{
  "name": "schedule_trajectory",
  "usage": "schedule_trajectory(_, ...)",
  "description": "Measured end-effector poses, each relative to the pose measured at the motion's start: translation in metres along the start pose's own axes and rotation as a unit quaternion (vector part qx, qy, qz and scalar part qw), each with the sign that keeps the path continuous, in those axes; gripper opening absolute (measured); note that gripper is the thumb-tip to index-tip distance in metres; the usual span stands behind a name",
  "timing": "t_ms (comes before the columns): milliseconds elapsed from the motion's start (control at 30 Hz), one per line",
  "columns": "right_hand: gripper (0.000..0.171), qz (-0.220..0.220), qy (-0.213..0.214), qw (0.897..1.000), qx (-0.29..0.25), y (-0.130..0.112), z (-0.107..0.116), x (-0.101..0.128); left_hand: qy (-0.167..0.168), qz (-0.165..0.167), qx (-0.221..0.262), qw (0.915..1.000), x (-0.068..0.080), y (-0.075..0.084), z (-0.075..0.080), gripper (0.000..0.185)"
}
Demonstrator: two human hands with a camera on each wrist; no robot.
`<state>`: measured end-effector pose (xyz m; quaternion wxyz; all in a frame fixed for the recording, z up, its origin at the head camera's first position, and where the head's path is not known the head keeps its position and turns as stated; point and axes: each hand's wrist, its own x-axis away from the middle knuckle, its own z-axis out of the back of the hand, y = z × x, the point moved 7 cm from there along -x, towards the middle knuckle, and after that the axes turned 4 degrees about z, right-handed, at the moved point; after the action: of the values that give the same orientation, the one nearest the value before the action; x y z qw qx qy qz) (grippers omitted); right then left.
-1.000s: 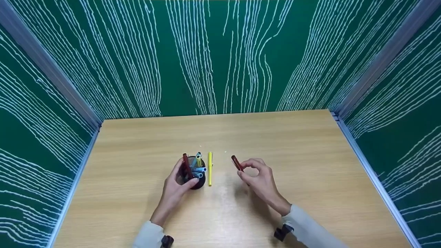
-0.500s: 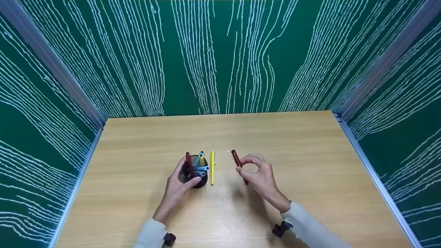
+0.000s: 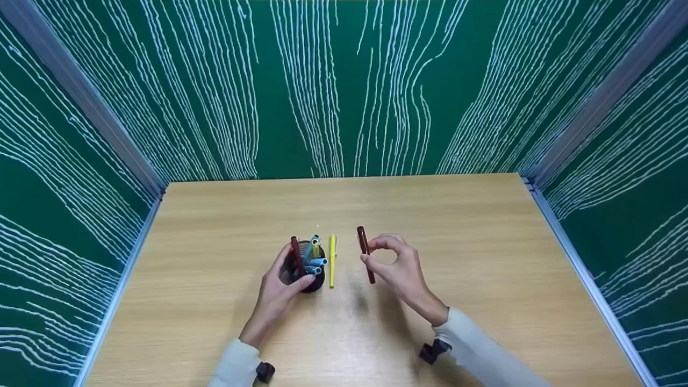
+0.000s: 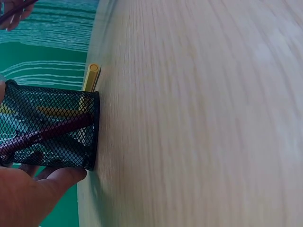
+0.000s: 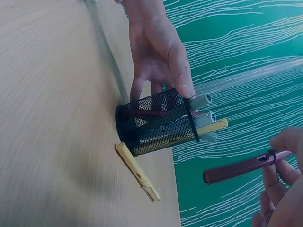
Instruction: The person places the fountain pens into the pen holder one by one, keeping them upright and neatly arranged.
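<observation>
My left hand [image 3: 273, 293] grips a black mesh pen holder [image 5: 156, 124] standing on the table, fingers on its far-left side and thumb at the rim. Inside it are a dark red pen [image 3: 296, 255], several light blue pens [image 3: 316, 262] and a yellow pen [image 5: 214, 126]. Thumb and fingertips of my right hand [image 3: 400, 269] pinch another dark red pen [image 5: 234, 171] around its middle, held above the table to the right of the holder. Between holder and right hand, a second yellow pen [image 3: 332, 262] lies flat on the wood.
The wooden table [image 3: 430, 209] is bounded by green panels [image 3: 344, 97] with white wavy lines at the back and both sides. Metal frame posts [image 3: 607, 80] stand at the corners. Dark wrist cameras [image 3: 434, 350] sit at both cuffs.
My right hand has shifted slightly left and away from me, and the dark red pen in it has swung from slanted to nearly straight away from me. My left hand stays on the pen holder.
</observation>
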<state>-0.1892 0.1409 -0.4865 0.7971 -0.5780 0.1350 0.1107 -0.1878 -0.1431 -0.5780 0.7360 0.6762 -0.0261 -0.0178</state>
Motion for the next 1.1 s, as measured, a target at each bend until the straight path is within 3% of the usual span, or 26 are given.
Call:
schedule_trajectory(567, 0.015, 0.032, 0.001, 0.999, -0.028, -0.025, -0.010, -0.009, 0.005, 0.006, -0.002, 1.0000, 0.000, 0.000, 0.000, 0.098)
schedule_trajectory(800, 0.017, 0.053, 0.006, 0.998, -0.036, -0.033, -0.016, -0.013, -0.007, -0.021, 0.017, 0.9996, -0.001, 0.001, -0.001, 0.095)
schedule_trajectory(1100, 0.017, 0.054, 0.000, 0.998, -0.040, -0.039, -0.030, -0.014, -0.007, -0.025, 0.012, 0.9996, -0.001, 0.002, -0.002, 0.094)
